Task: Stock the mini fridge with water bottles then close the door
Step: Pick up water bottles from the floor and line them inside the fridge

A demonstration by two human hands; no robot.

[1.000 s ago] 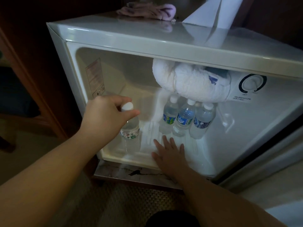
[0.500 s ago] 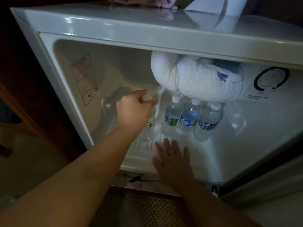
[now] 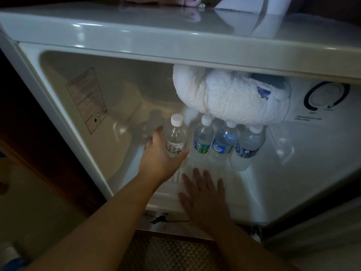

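Observation:
The white mini fridge (image 3: 175,42) stands open in front of me. My left hand (image 3: 160,153) reaches deep inside and is wrapped around the lower body of a clear water bottle (image 3: 175,136) with a white cap, which stands upright at the back. Right of it stand three blue-labelled water bottles (image 3: 224,143) in a row, touching each other. My right hand (image 3: 203,194) lies flat, fingers spread, on the fridge floor near the front edge, holding nothing.
A lump of frost (image 3: 224,98) bulges from the freezer box just above the bottle caps. The temperature dial (image 3: 326,96) sits at the upper right. The fridge door (image 3: 316,241) hangs open at the lower right. A dark wooden cabinet (image 3: 29,124) flanks the left.
My left hand carried the clear bottle from the fridge's front left to the back, beside the three bottles, and slid from the cap down to the body. The right hand stayed put.

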